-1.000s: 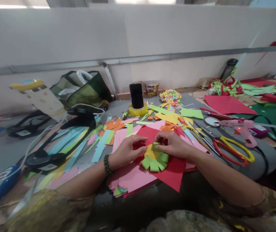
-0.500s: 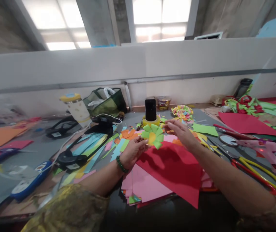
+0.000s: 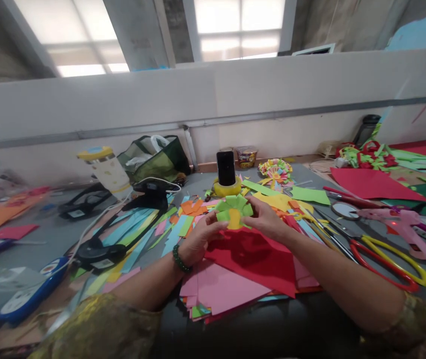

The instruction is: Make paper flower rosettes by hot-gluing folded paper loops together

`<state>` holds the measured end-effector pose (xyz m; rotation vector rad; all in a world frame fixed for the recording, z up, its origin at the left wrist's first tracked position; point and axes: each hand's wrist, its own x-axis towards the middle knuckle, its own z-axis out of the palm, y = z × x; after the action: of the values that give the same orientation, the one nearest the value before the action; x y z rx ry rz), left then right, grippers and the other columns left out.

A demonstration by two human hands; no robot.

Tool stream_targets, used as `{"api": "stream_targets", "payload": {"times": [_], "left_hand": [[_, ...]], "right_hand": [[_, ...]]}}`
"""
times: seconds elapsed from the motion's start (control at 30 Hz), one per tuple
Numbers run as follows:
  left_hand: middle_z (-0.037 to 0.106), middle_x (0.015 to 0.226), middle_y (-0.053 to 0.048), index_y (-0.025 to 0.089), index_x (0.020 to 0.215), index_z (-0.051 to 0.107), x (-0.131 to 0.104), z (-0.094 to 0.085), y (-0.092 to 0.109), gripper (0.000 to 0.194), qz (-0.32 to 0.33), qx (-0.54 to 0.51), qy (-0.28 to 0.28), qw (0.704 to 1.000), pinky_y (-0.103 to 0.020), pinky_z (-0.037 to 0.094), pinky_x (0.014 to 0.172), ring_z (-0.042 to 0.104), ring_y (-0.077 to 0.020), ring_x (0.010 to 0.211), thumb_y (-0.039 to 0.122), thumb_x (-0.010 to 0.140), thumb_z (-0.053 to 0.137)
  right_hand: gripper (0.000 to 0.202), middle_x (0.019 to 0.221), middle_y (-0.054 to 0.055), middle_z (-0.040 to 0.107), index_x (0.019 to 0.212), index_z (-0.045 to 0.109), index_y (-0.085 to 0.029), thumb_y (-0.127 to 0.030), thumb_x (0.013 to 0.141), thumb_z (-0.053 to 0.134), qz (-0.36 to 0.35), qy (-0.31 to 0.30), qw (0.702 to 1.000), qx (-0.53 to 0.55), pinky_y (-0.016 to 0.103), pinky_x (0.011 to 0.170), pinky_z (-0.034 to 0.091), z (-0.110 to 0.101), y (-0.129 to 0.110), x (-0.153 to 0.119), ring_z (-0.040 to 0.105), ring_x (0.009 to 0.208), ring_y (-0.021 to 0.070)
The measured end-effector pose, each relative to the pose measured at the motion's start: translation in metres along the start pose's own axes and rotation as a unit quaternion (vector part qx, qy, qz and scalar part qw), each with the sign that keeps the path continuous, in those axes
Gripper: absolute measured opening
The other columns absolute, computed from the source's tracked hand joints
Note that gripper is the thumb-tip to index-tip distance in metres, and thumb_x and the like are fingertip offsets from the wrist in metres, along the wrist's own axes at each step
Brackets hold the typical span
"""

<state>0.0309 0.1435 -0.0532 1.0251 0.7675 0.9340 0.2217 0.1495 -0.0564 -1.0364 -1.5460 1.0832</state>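
A green paper flower [image 3: 234, 208] with a yellow centre is held up between my two hands. My left hand [image 3: 204, 233], with a green bead bracelet on its wrist, pinches its left edge. On the other side my right hand [image 3: 267, 218] has its fingers closed on the petals. Below the flower lies a red paper sheet [image 3: 257, 259] on top of a stack of pink paper [image 3: 227, 294]. Just beyond the flower a phone [image 3: 226, 168] stands upright by a roll of yellow tape [image 3: 227, 187].
Scissors [image 3: 388, 259] and a pink glue gun [image 3: 403, 224] lie at the right. Coloured paper strips [image 3: 138, 229], a tumbler [image 3: 106, 172] and a black head strap [image 3: 100, 254] occupy the left. A multicoloured paper flower [image 3: 275, 170] lies at the back.
My right hand has come in from the right and closed on the flower, which was in the left hand alone. The flower has tilted. The whole view has shifted slightly.
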Motion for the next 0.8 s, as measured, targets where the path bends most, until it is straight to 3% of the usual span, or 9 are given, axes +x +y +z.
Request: {"api": "stream_targets", "payload": {"times": [0.1,0.2,0.4,0.63,0.8], "left_hand": [[0.077,0.084,-0.006,0.017,0.088,0.073,0.001,0.0,-0.001,0.04,0.009,0.003,-0.014,1.0,-0.023,0.056,0.063,0.074,-0.0215,0.078,0.032,0.057,0.091],[0.077,0.08,-0.005,0.015,0.084,0.074,0.003,-0.001,-0.006,0.038,0.011,0.007,-0.009,1.0,-0.024,0.055,0.064,0.071,-0.0189,0.072,0.031,0.055,0.092],[0.076,0.081,-0.006,0.013,0.087,0.075,0.007,-0.006,-0.015,0.039,0.02,-0.002,0.011,1.0,-0.025,0.055,0.07,0.069,-0.0163,0.071,0.029,0.057,0.092],[0.077,0.082,-0.007,0.014,0.086,0.074,0.002,0.001,-0.007,0.042,0.015,-0.007,0.003,1.0,-0.026,0.056,0.07,0.073,-0.0213,0.077,0.031,0.053,0.093],[0.076,0.08,-0.004,0.017,0.081,0.072,0.004,-0.002,-0.001,0.033,-0.004,-0.019,0.056,0.998,-0.023,0.055,0.062,0.072,-0.0199,0.076,0.039,0.061,0.085]], "right_hand": [[0.047,0.088,-0.001,0.065,0.109,0.059,-0.02,-0.023,0.062,0.061,-0.02,-0.014,0.998,-0.066,0.029,0.066,0.047,0.002,0.0,-0.005,0.058,0.073,0.0153],[0.05,0.089,0.0,0.065,0.114,0.059,-0.02,-0.02,0.064,0.061,-0.032,-0.032,0.994,-0.1,0.029,0.067,0.047,0.005,0.001,-0.008,0.059,0.074,0.0157],[0.045,0.077,-0.002,0.063,0.115,0.059,-0.021,-0.029,0.072,0.067,0.027,-0.042,0.999,0.009,0.029,0.065,0.047,0.002,0.003,-0.006,0.06,0.073,0.0168],[0.048,0.085,-0.002,0.071,0.104,0.059,-0.024,-0.024,0.059,0.073,0.062,-0.021,0.996,0.059,0.03,0.068,0.052,0.006,-0.004,-0.006,0.066,0.077,0.0183],[0.045,0.088,-0.001,0.073,0.1,0.06,-0.024,-0.023,0.057,0.071,0.048,0.01,0.997,0.055,0.032,0.07,0.055,0.002,-0.002,-0.003,0.068,0.076,0.0191]]}}
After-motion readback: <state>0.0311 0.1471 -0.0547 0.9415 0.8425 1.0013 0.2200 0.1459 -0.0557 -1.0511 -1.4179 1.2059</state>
